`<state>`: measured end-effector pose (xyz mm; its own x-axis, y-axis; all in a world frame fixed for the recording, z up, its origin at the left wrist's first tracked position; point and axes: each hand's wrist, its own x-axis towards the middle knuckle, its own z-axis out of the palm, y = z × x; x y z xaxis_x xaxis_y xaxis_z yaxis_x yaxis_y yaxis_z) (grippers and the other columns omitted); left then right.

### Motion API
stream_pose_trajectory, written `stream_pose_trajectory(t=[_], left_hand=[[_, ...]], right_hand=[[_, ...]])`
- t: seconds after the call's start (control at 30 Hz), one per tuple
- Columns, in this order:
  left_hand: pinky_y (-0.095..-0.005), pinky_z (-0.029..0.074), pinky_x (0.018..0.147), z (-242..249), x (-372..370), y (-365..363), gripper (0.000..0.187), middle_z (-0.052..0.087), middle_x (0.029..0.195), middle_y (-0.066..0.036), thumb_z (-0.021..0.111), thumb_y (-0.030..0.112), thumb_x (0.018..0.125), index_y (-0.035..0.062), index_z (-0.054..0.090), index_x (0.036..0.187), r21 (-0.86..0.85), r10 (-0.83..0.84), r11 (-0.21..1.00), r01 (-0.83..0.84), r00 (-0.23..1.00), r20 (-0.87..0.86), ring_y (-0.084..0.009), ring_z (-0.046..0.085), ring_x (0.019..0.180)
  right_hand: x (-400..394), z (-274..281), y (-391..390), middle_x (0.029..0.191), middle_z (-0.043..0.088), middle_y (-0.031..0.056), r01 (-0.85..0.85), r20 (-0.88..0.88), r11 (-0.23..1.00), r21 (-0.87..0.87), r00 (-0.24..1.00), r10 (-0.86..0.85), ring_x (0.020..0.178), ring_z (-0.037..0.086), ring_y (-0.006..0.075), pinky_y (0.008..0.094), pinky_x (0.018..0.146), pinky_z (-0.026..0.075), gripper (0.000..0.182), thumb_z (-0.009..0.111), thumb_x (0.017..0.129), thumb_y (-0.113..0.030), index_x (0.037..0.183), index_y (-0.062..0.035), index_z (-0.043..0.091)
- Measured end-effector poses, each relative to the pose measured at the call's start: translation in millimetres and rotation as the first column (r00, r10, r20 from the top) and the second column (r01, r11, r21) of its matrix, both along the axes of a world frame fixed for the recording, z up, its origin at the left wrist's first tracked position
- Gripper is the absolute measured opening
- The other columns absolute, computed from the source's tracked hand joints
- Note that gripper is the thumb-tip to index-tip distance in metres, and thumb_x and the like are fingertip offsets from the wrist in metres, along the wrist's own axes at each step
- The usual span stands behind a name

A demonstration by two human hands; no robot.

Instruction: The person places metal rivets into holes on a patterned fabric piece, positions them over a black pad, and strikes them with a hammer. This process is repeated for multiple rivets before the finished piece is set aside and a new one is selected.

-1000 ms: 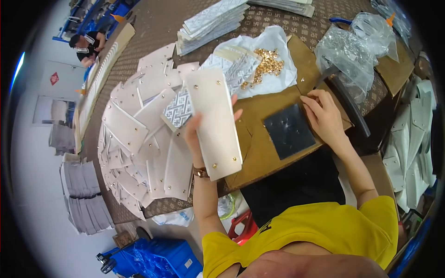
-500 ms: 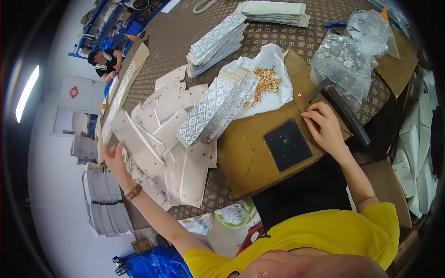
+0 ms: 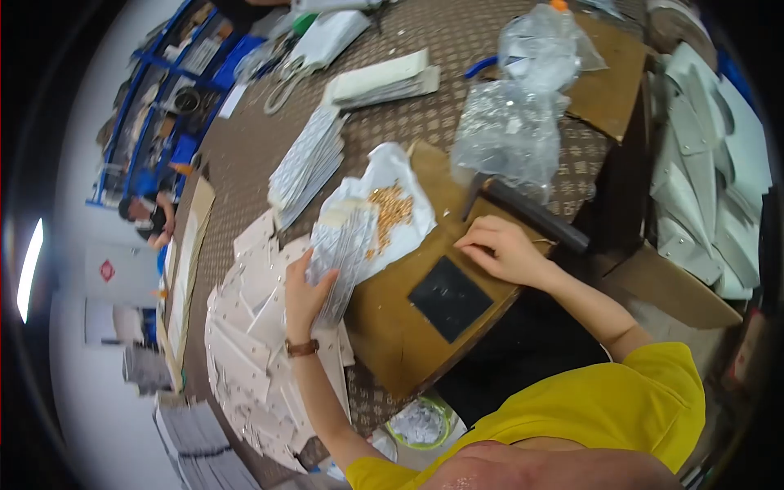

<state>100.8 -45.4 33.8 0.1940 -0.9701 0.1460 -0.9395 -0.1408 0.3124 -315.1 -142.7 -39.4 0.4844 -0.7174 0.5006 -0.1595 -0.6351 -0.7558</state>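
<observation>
My left hand (image 3: 305, 300) is at the near left side of a stack of grey-and-white patterned strips (image 3: 346, 245), thumb and fingers apart. Left of it lies a spread pile of pale pieces with small metal studs (image 3: 245, 347). My right hand (image 3: 505, 251) rests over the brown board (image 3: 384, 351), its fingers curled in and their tips close together; I cannot tell what they hold. Just below those fingertips lies a black square pad (image 3: 450, 299). Small gold-coloured metal pieces (image 3: 392, 206) sit heaped on a white plastic sheet (image 3: 418, 224) beyond the board.
A dark hammer-like tool (image 3: 535, 214) lies beyond my right hand, near clear plastic bags (image 3: 510, 135). More patterned strips (image 3: 309, 167) and pale strips (image 3: 384, 80) are stacked farther back. At the far left a person (image 3: 151, 219) is by the table. Pale pieces fill a box (image 3: 710, 180) at right.
My left hand has moved right from the far edge of the pale pile to the patterned stack. My right hand stays by the black pad, fingers still curled. The view has turned.
</observation>
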Motion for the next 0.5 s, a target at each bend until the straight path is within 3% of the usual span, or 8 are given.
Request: stream_pose_trajectory(t=[0.03, 0.17, 0.33, 0.43, 0.5], left_hand=[[-0.0435, 0.049, 0.107, 0.6, 0.2, 2.1, 0.074, 0.060, 0.136, -0.020, 0.090, 0.030, 0.084, 0.0079, 0.062, 0.149, 0.053, 0.088, 0.995, -0.087, 0.996, -0.027, -0.0341, 0.061, 0.123], [-0.0444, 0.049, 0.107, -1.9, -5.9, 10.6, 0.072, 0.054, 0.136, -0.019, 0.091, 0.033, 0.083, 0.0083, 0.064, 0.145, -0.062, 0.091, 0.994, -0.093, 0.995, -0.041, -0.0372, 0.058, 0.124], [-0.0475, 0.048, 0.108, -13.3, -14.7, 16.2, 0.072, 0.052, 0.139, -0.020, 0.090, 0.031, 0.083, 0.0116, 0.064, 0.147, -0.143, 0.111, 0.981, -0.130, 0.984, -0.136, -0.0377, 0.056, 0.126], [-0.0517, 0.045, 0.110, -38.0, -22.2, 16.4, 0.067, 0.052, 0.140, -0.020, 0.088, 0.031, 0.085, 0.0154, 0.065, 0.146, -0.242, 0.104, 0.968, -0.068, 0.984, 0.142, -0.0385, 0.054, 0.129], [-0.0521, 0.044, 0.111, -42.6, -33.0, 18.3, 0.066, 0.052, 0.141, -0.021, 0.088, 0.029, 0.086, 0.0166, 0.065, 0.146, -0.288, 0.118, 0.956, -0.058, 0.973, 0.199, -0.0392, 0.054, 0.129]], right_hand=[[0.6, 1.0, 0.1, 0.092, 0.068, 0.0100, -0.029, 0.013, 0.999, 0.038, 1.000, 0.028, 0.087, 0.068, 0.0286, 0.0384, 0.074, 0.053, 0.009, 0.075, 0.094, -0.006, 0.103, -0.0051, 0.078], [4.3, 6.2, -0.1, 0.089, 0.069, 0.0095, -0.017, -0.002, 0.990, 0.141, 1.000, 0.018, 0.085, 0.068, 0.0293, 0.0395, 0.074, 0.053, 0.009, 0.074, 0.096, -0.007, 0.104, -0.0052, 0.077], [2.3, 3.7, 0.1, 0.094, 0.070, 0.0107, -0.022, -0.009, 0.990, 0.143, 1.000, 0.023, 0.090, 0.068, 0.0305, 0.0385, 0.077, 0.053, 0.009, 0.073, 0.097, -0.009, 0.104, -0.0046, 0.077], [-3.1, 7.7, -3.7, 0.106, 0.070, 0.0140, 0.120, 0.056, 0.992, -0.048, 0.991, -0.118, 0.100, 0.067, 0.0333, 0.0387, 0.086, 0.053, 0.014, 0.071, 0.099, -0.010, 0.111, -0.0035, 0.075], [-14.4, 18.0, -21.9, 0.111, 0.069, 0.0156, 0.186, -0.055, 0.969, -0.164, 0.979, -0.197, 0.106, 0.065, 0.0346, 0.0404, 0.091, 0.053, 0.017, 0.068, 0.099, -0.009, 0.114, -0.0013, 0.074]])
